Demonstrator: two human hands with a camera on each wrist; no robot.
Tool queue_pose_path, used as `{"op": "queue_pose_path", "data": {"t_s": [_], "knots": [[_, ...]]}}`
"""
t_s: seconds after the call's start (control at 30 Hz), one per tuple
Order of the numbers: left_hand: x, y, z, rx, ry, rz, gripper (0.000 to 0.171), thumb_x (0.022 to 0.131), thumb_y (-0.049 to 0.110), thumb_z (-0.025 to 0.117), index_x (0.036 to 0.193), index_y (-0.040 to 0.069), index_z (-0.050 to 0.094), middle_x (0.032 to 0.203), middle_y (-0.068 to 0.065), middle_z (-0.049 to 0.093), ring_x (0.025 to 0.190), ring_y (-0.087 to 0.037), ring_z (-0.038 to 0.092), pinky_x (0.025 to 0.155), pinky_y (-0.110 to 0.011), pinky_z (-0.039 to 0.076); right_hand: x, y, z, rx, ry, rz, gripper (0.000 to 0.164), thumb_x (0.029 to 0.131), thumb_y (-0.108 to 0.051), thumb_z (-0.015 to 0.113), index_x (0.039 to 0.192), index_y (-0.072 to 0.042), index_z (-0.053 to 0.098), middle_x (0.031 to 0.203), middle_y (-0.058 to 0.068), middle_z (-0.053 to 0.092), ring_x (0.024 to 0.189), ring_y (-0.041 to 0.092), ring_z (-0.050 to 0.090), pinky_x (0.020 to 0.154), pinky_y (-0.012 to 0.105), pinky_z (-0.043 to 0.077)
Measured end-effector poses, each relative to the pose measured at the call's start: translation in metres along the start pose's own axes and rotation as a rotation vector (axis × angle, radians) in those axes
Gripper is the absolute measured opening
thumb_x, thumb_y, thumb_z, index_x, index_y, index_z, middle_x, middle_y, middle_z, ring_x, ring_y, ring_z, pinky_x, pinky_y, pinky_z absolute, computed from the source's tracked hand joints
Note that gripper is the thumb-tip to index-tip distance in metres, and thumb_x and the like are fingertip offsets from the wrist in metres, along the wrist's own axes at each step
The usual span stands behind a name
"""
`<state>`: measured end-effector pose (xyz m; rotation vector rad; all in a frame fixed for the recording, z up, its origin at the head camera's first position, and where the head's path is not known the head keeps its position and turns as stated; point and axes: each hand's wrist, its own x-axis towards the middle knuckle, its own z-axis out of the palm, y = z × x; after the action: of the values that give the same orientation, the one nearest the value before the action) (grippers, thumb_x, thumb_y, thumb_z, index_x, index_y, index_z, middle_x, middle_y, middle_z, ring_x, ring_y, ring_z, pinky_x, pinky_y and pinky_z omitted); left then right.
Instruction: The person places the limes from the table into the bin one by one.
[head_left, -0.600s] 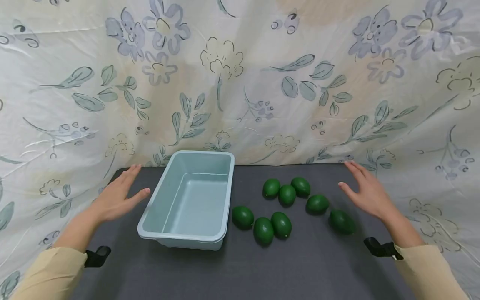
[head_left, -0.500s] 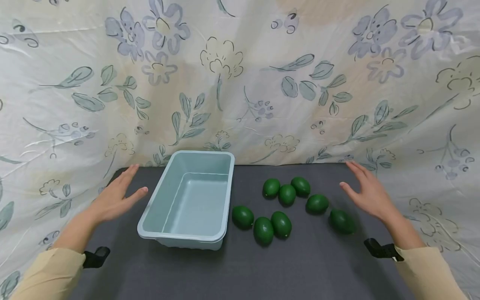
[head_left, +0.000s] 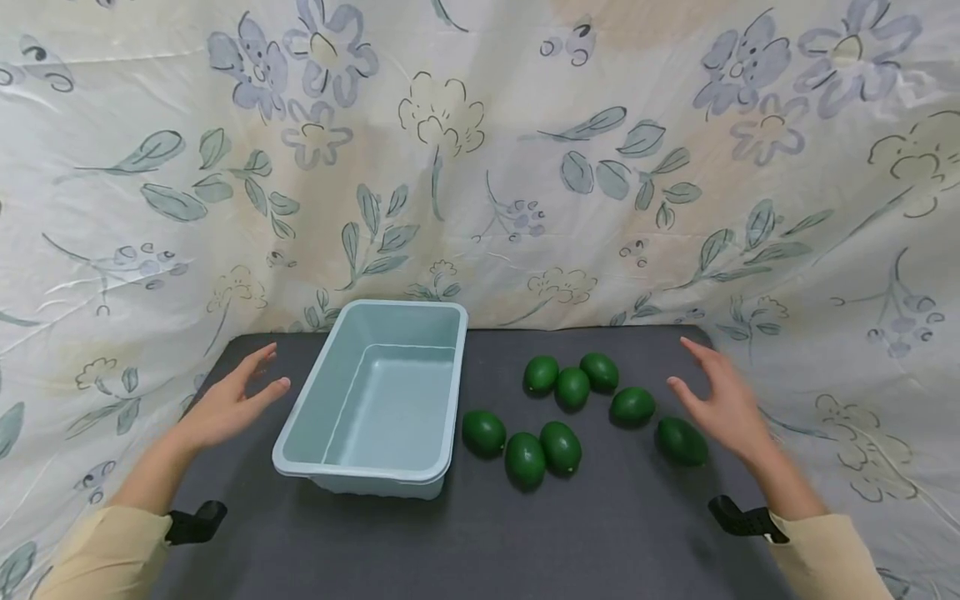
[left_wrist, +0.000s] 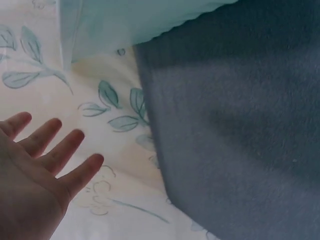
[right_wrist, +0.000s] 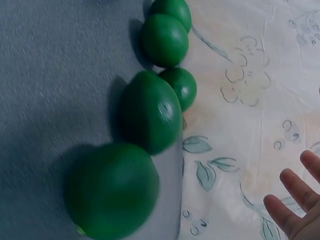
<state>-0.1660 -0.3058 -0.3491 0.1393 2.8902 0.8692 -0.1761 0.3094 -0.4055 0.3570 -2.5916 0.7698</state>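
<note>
My left hand [head_left: 225, 408] hovers to the left of a pale blue-green plastic tub [head_left: 393, 404], apart from its rim. Its fingers are spread and lightly bent, with nothing in them; the left wrist view also shows this hand [left_wrist: 35, 185] bare. On the right, my right hand [head_left: 722, 408] hangs above and beside the nearest lime [head_left: 681, 442], not visibly touching it. Several glossy dark green limes lie in a loose spread between the tub and that hand, among them one lime [head_left: 632, 407] farther in and another lime [head_left: 483, 434] close by the tub.
A dark grey cloth-like tabletop [head_left: 525, 550] carries the tub and limes. Behind it and at both sides hangs a floral curtain [head_left: 480, 167]. Black straps [head_left: 197, 522] circle the wrists below the beige sleeves.
My right hand has shifted left and slightly down, nearer the rightmost lime. The left hand's fingers have bent a little and dropped slightly. Tub and limes stay put.
</note>
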Motion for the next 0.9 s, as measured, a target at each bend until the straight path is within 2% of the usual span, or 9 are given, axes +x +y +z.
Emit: {"op": "queue_pose_path", "data": {"t_s": [0.17, 0.37, 0.6, 0.9], "knots": [[0.001, -0.001, 0.005, -0.086, -0.021, -0.004, 0.079, 0.093, 0.048, 0.044, 0.147, 0.003, 0.007, 0.144, -0.029, 0.023, 0.125, -0.051, 0.03, 0.089, -0.063, 0.036, -0.006, -0.005, 0.012, 0.038, -0.038, 0.031, 0.062, 0.089, -0.017, 0.061, 0.142, -0.004, 0.032, 0.13, 0.028, 0.04, 0.113, 0.044, 0.044, 0.081, 0.056, 0.04], [0.004, -0.005, 0.01, -0.136, -0.043, -0.004, 0.074, 0.094, 0.044, 0.047, 0.146, 0.003, 0.015, 0.141, -0.029, 0.03, 0.122, -0.05, 0.037, 0.086, -0.059, 0.041, -0.014, -0.006, 0.027, 0.076, -0.064, 0.02, 0.062, 0.088, -0.017, 0.062, 0.142, -0.007, 0.032, 0.13, 0.026, 0.04, 0.112, 0.042, 0.045, 0.081, 0.056, 0.042], [0.007, -0.005, 0.016, -0.205, -0.054, 0.008, 0.069, 0.093, 0.035, 0.052, 0.145, 0.002, 0.019, 0.134, -0.029, 0.037, 0.114, -0.046, 0.048, 0.077, -0.043, 0.052, -0.021, -0.008, 0.043, 0.087, -0.079, 0.01, 0.062, 0.088, -0.018, 0.063, 0.142, -0.01, 0.034, 0.13, 0.022, 0.042, 0.112, 0.039, 0.047, 0.08, 0.054, 0.044], [0.01, -0.005, 0.021, -0.225, -0.049, 0.014, 0.065, 0.092, 0.028, 0.054, 0.143, 0.002, 0.023, 0.124, -0.028, 0.045, 0.097, -0.031, 0.056, 0.067, -0.033, 0.052, -0.027, -0.014, 0.062, 0.098, -0.05, -0.016, 0.061, 0.085, -0.015, 0.066, 0.139, -0.008, 0.039, 0.126, 0.02, 0.046, 0.105, 0.033, 0.05, 0.074, 0.05, 0.047]]}}
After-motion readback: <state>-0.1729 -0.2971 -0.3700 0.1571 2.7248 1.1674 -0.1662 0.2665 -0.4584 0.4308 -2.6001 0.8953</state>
